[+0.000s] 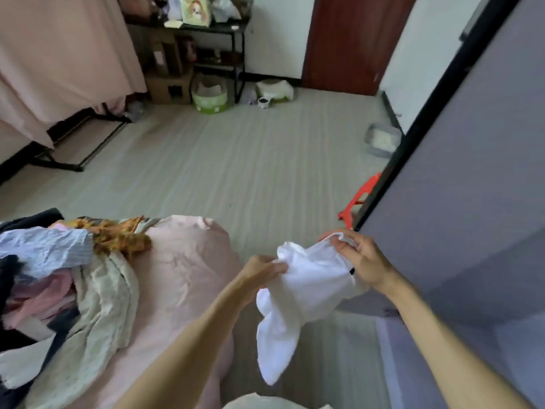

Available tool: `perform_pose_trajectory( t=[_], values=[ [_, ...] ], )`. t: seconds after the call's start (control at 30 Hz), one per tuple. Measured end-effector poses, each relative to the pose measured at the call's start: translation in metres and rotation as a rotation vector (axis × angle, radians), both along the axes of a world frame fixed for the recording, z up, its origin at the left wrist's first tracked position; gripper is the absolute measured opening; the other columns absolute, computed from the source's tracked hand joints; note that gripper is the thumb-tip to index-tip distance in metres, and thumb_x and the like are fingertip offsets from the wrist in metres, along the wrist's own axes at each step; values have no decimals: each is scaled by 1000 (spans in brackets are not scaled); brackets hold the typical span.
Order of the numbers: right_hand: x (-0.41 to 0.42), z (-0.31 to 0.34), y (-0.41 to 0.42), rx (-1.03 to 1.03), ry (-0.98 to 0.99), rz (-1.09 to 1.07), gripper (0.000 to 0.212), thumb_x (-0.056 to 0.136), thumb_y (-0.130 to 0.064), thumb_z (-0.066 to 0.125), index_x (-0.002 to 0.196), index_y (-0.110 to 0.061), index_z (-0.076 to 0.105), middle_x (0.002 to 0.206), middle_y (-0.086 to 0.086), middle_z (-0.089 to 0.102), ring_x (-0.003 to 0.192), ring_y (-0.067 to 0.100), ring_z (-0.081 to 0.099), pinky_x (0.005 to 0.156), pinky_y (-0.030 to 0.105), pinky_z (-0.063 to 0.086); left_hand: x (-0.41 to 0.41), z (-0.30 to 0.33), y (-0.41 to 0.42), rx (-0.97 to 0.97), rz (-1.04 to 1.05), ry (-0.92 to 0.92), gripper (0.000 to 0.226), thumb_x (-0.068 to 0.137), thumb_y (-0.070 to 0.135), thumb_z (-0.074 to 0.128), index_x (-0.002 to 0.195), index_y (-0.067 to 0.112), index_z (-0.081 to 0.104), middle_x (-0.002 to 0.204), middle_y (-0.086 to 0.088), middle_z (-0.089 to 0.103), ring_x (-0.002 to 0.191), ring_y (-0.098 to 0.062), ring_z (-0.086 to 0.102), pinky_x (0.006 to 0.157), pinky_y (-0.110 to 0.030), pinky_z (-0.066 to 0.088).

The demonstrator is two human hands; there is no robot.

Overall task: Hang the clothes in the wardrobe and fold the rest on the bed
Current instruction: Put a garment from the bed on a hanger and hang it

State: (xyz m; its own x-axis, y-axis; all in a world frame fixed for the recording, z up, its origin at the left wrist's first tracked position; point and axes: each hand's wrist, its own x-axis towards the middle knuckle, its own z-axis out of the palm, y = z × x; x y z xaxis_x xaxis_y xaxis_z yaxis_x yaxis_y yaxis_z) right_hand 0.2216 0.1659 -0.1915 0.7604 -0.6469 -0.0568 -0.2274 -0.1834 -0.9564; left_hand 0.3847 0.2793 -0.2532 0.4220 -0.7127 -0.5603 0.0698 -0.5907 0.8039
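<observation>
Nearest the viewer, between the two forearms, a white garment [306,290] hangs in the air over the gap between bed and wardrobe, its lower part drooping free. Left hand [262,271] pinches one bunched edge with fingers curled onto the cloth; right hand [358,261] grips the opposite upper edge, thumb and fingers closed on the fabric. Holding it by two separated points lets the cloth fall open under its own weight, presumably so that its shape can be read before choosing to hang or fold it; which it will be cannot be told. Beside the left forearm lies the bed [188,270], covered in pink, with bare sheet nearest the hands, a likely surface for folding. Further left on it sits the pile of unsorted clothes [73,278]: a pale green piece, a striped blue shirt, pink and dark items, and an orange patterned cloth at the far edge, heaped together and well apart from the held garment. To the right stands the wardrobe [472,172], a grey fabric panel on a dark frame, just beside the right hand. Behind its edge a red stool [358,196] shows in part. Beyond, across the pale floor [250,160], stand a black shelf [218,54] and a brown door [354,42].
</observation>
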Motion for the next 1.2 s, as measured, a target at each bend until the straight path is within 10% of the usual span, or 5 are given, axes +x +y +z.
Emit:
perform_pose_trajectory(
  t=[0.27, 0.4, 0.67, 0.87, 1.2],
  values=[
    [-210, -3, -57, -249, 164, -591, 24, 96, -2, 41, 91, -13, 61, 84, 13, 64, 77, 28, 56, 68, 17, 39, -161, -4, -113, -173, -613, -235, 39, 87, 4, 59, 53, 11, 41, 46, 12, 34, 39, -2, 31, 42, -12, 26],
    [-277, 16, -67, -301, 182, -717, 16, 97, -7, 44, 91, -9, 58, 72, -10, 55, 59, -3, 49, 61, 7, 36, -224, -7, -153, -139, -888, -311, 12, 85, 8, 63, 96, 5, 63, 93, 2, 54, 85, -7, 50, 59, -7, 33],
    [-342, 56, -62, -256, 259, -664, 28, 98, -4, 43, 83, -24, 55, 72, -23, 59, 73, -16, 53, 72, 3, 36, -326, 24, -226, -580, -1420, -441, 103, 76, 17, 76, 143, 34, -1, 143, 22, 3, 142, -6, -1, 104, -14, 1],
    [-372, 98, -76, -402, 204, -856, 20, 95, -5, 44, 84, -18, 55, 82, -8, 58, 77, -1, 52, 79, 10, 38, -384, 31, -284, -660, -1627, -503, 42, 80, 25, 71, 121, 20, 61, 154, 5, 14, 142, -18, 4, 112, -26, 13],
    [-444, 104, -90, -476, 38, -1782, 18, 96, -8, 44, 82, -10, 56, 70, -3, 49, 63, 2, 45, 57, 5, 34, -407, 49, -357, -611, -1596, -625, 54, 80, 46, 67, 122, 14, 60, 142, 3, 44, 132, -13, 36, 104, -23, 31]
  ],
)
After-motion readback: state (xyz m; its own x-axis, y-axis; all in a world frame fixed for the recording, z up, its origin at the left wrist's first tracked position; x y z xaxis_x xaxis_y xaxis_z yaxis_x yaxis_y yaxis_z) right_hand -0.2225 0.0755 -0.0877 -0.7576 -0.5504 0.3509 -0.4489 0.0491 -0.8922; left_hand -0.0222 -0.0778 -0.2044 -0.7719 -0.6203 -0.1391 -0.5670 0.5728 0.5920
